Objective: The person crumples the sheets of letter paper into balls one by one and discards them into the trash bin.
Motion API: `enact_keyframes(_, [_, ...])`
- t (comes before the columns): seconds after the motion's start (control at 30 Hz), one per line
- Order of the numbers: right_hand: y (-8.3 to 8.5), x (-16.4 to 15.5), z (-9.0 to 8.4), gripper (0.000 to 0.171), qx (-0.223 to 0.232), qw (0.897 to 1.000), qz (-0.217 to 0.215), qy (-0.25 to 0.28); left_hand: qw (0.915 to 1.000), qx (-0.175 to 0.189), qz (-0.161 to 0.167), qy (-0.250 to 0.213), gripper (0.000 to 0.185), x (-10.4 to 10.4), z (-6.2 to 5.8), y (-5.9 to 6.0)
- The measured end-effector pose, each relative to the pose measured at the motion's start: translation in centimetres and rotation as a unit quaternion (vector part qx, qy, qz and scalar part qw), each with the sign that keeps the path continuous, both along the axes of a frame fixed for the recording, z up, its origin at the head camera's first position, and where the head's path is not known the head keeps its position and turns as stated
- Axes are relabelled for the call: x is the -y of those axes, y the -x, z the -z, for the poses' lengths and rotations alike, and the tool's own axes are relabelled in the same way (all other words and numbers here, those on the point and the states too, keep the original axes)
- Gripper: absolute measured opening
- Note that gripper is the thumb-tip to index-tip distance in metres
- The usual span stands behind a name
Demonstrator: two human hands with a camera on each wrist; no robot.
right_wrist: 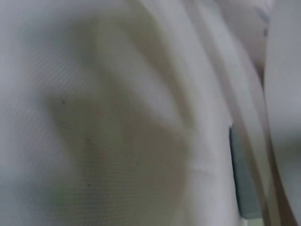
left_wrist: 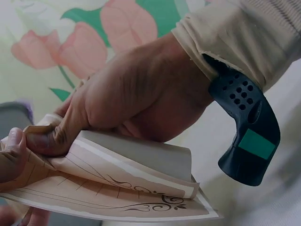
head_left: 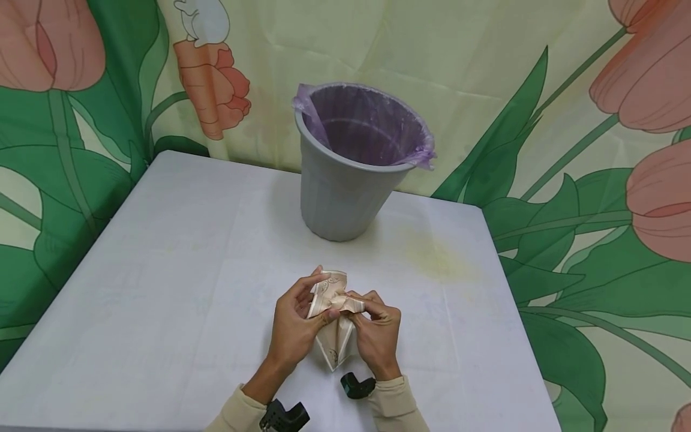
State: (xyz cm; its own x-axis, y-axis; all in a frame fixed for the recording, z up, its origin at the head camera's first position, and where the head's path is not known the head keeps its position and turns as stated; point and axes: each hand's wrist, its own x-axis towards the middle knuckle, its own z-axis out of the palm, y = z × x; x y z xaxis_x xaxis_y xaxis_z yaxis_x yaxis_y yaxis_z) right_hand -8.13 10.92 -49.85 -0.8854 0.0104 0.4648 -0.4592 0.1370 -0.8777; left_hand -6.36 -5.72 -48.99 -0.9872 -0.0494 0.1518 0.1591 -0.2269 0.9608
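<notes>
In the head view a beige paper sheet, folded and creased in its middle, is held above the near part of the table. My left hand grips its left side, with the thumb across the front. The right hand pinches the crumpled right side between thumb and fingers. Printed scrollwork and ruled lines show on the sheet in the left wrist view, where the right hand bends over its crease. Pale paper layers cross the right of the blurred right wrist view.
A grey bin with a purple liner stands on the table's far side. White cloth covers the table, with a yellowish stain at right. A curtain with printed tulips hangs behind. Each wrist wears a dark camera mount.
</notes>
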Motion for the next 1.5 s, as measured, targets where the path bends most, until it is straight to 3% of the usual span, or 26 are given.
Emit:
enact_keyframes(0.13, [-0.1,0.0,0.1,0.021,0.0,1.0,-0.002,0.002,0.999,0.013,0.014,-0.04,0.068,0.0,-0.1,-0.1])
enact_keyframes(0.33, [-0.1,0.0,0.4,0.021,-0.001,1.0,0.002,0.003,0.9989,0.035,-0.005,-0.032,0.081,-0.1,-0.2,-0.2])
enact_keyframes(0.5, [-0.2,-0.2,0.5,0.022,-0.008,1.0,-0.003,0.004,0.9977,0.049,0.019,-0.042,0.071,0.1,-0.3,-0.2])
enact_keyframes(0.77, [-0.2,-0.3,0.4,0.023,-0.016,1.0,-0.018,0.018,0.993,0.053,0.044,-0.096,0.056,0.3,-0.5,-0.2])
enact_keyframes(1.0, [-0.2,0.0,0.5,0.022,-0.016,0.999,-0.012,0.036,0.996,0.037,0.021,-0.079,0.038,0.1,-0.5,-0.1])
enact_keyframes(1.2, [-0.4,0.3,0.4,0.022,0.015,0.999,0.01,0.041,0.9987,0.019,-0.011,-0.046,0.027,0.0,-0.5,0.0])
enact_keyframes(1.5, [-0.8,0.1,-0.8,0.034,0.044,0.996,-0.074,-0.021,0.9987,-0.011,-0.05,-0.004,0.023,0.5,-0.6,0.0])
